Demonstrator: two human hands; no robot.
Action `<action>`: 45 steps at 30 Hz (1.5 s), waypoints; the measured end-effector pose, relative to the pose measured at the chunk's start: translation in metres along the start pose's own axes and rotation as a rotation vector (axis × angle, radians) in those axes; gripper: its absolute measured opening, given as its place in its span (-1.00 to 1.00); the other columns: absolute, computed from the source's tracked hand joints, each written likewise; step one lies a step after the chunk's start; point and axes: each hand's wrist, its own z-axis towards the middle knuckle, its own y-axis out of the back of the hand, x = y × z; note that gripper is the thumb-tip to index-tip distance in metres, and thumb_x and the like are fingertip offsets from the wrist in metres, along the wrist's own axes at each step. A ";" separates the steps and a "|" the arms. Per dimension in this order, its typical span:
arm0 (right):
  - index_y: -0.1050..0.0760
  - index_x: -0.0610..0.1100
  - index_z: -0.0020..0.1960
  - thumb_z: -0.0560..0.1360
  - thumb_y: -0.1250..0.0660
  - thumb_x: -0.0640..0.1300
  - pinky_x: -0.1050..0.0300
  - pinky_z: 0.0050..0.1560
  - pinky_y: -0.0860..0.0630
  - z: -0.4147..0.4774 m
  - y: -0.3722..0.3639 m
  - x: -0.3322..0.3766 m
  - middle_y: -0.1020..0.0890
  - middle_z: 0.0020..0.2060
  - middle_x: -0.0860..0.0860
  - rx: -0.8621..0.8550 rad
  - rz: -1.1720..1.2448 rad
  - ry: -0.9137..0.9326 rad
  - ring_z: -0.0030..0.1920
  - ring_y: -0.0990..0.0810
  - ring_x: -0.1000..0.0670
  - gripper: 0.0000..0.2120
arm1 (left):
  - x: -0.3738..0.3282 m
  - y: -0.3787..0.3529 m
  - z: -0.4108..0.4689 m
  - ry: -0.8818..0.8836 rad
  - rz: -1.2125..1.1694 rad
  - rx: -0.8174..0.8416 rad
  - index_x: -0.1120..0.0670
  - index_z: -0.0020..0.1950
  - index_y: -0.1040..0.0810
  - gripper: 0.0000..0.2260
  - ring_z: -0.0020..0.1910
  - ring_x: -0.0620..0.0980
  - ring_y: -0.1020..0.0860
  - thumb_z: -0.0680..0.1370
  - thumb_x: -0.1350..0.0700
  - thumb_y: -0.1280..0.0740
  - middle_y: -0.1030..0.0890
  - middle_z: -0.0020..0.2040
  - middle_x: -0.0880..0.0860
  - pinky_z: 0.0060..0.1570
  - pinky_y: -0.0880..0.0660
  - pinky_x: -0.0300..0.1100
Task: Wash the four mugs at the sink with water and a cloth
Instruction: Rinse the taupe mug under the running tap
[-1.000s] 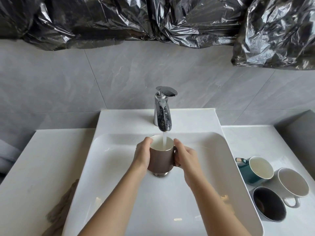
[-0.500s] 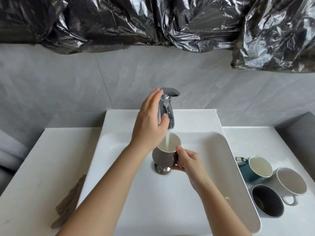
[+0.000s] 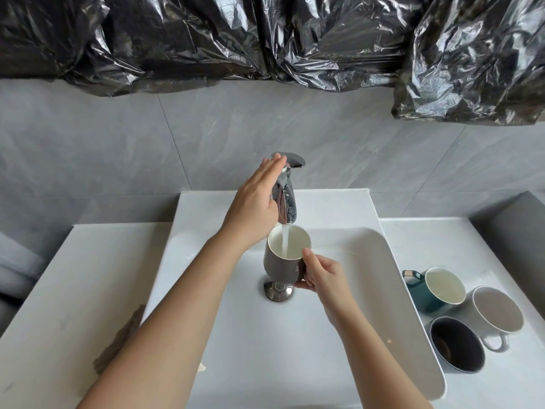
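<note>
Sink [image 3: 368,261] is sitting raised above the white counter [image 3: 59,290], with its rim running down both sides. The basin floor is lying open on the near side of the drain [image 3: 277,290]. A brownish cloth [image 3: 121,340] is lying on the left counter, against the sink's left rim. Three mugs are standing upright on the right counter, bunched just beside the rim. The teal mug [image 3: 436,287] is nearest the wall, the pale mug [image 3: 498,311] is to its right, and the dark mug [image 3: 457,346] is nearest me. Black plastic sheeting [image 3: 265,39] is hanging across the wall, well above the faucet [image 3: 286,202].

Right hand [image 3: 324,276] is clamping the brown mug [image 3: 280,267] from its right side, with the thumb lying at the rim and the fingers curled round the wall. The mug is being held upright directly under the spout and above the drain. Water [image 3: 285,240] is running into its white interior.

Left hand [image 3: 256,208] is reaching up past the mug's left side, holding nothing. Its fingers are straight and together, and the fingertips [image 3: 275,157] are touching the left end of the lever [image 3: 295,159].

The brown mug's handle is hiding behind the right hand. I cannot tell whether the mug's base is touching the drain or how full it is getting. The left forearm is covering part of the cloth.
</note>
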 end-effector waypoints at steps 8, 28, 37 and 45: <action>-0.46 -0.02 -0.55 0.64 -0.27 -0.08 -0.15 0.05 -0.65 0.007 0.003 -0.003 -0.41 -0.52 0.14 0.017 -0.078 0.047 -0.33 -0.48 0.01 -0.45 | 0.005 0.003 0.008 -0.068 0.001 -0.005 0.07 0.48 -0.33 -0.27 0.55 -0.05 -0.09 0.36 0.51 -0.04 -0.25 0.54 0.03 0.35 0.06 -0.55; -0.58 -0.15 -0.22 0.42 -0.41 -0.05 -0.01 -0.23 -0.67 -0.035 0.001 -0.022 -0.10 -0.43 0.03 0.151 0.519 -0.437 -0.40 -0.15 0.05 -0.83 | 0.057 -0.025 -0.119 0.639 -0.771 0.505 -0.18 0.33 -0.44 -0.44 0.12 0.03 -0.62 0.35 -0.31 -0.31 -0.60 0.22 0.03 0.13 -0.56 0.04; -0.40 -0.13 -0.39 0.49 -0.43 0.12 0.22 -0.44 -0.62 -0.041 -0.010 -0.037 -0.39 -0.57 0.03 -0.028 0.509 -0.804 -0.53 -0.56 0.07 -0.56 | 0.049 -0.027 -0.116 1.088 -0.575 0.664 0.11 0.16 -0.56 -0.48 -0.03 0.21 -0.67 0.49 -0.30 -0.27 -0.70 -0.01 0.18 -0.11 -0.62 0.02; -0.48 -0.13 -0.41 0.46 -0.49 0.06 0.27 -0.57 -0.53 -0.049 -0.021 -0.042 -0.44 -0.60 0.08 -0.068 0.640 -0.916 -0.62 -0.49 0.10 -0.61 | 0.048 -0.021 -0.114 1.266 -0.489 0.757 0.13 0.03 -0.59 -0.44 -0.06 0.34 -0.65 0.48 -0.36 -0.21 -0.68 -0.17 0.19 0.05 -0.58 0.07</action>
